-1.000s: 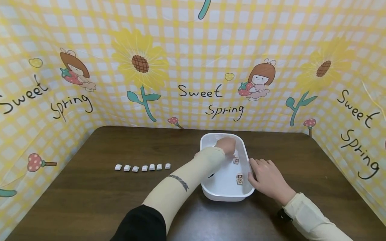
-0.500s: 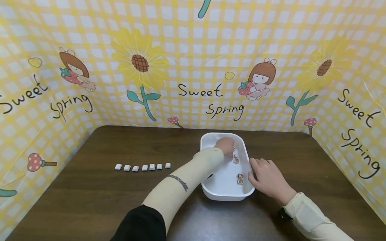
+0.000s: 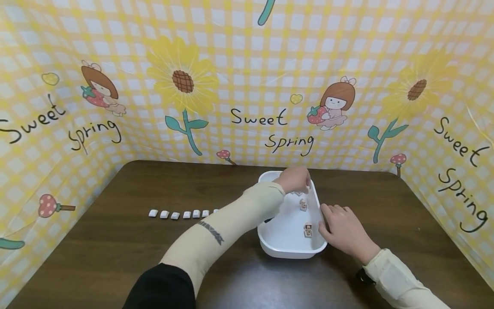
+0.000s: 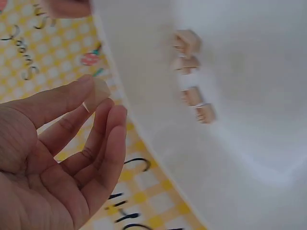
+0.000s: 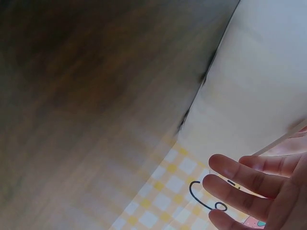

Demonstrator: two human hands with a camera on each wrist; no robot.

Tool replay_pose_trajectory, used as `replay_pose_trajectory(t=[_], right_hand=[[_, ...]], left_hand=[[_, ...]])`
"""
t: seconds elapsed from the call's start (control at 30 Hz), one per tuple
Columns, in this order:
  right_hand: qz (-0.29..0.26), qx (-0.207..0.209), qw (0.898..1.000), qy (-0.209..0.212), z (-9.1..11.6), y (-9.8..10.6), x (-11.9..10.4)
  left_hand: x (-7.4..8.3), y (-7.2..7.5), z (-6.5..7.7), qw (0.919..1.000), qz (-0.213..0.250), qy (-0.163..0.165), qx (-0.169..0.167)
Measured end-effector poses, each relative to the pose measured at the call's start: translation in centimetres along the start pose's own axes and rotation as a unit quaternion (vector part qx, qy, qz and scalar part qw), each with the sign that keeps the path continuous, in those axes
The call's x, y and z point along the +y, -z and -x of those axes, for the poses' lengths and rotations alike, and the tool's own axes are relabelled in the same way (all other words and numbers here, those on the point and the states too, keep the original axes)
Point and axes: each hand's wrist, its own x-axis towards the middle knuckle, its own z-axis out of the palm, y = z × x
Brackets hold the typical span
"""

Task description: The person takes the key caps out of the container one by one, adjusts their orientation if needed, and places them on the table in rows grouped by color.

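My left hand (image 3: 294, 179) is over the far end of a white plastic tub (image 3: 292, 254). In the left wrist view its thumb and fingertips pinch a small pale keycap (image 4: 98, 92) above the tub's edge. Several more keycaps (image 4: 205, 113) lie on the tub floor, showing brownish sides. My right hand (image 3: 342, 229) is at the tub's right side, with thumb and forefinger holding the rim. In the right wrist view its other fingers (image 5: 240, 191) extend loosely outside the tub wall.
A row of several white keycaps (image 3: 187, 214) stands on the dark wooden table (image 3: 115, 257) left of the tub. The left forearm overlaps its right end. Yellow checked cloth (image 3: 247, 64) encloses the table's back and sides. A dark object (image 3: 268, 220) shows under the left forearm.
My left hand has risen from the tub floor and shifted right toward the far rim, pinching a keycap. More pieces show beneath it. The right hand keeps its place.
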Motion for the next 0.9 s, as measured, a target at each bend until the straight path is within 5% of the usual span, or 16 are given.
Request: replay_pose_trajectory(t=[0.33,0.6,0.9], right_hand=[[-0.003,-0.009,1.0,-0.006,0.1,0.0,0.0],[-0.009,-0.011,1.0,-0.011,0.1,-0.1,0.0],[-0.014,-0.013,1.0,-0.013,0.1,0.0,-0.1]], left_hand=[[-0.5,2.6,4.0,0.9981,0.02,-0.058,0.002],[-2.7,3.8,6.6,0.9953,0.043,-0.081,0.031],[-6.4,5.4,9.8,0.9829,0.171,-0.057,0.039]])
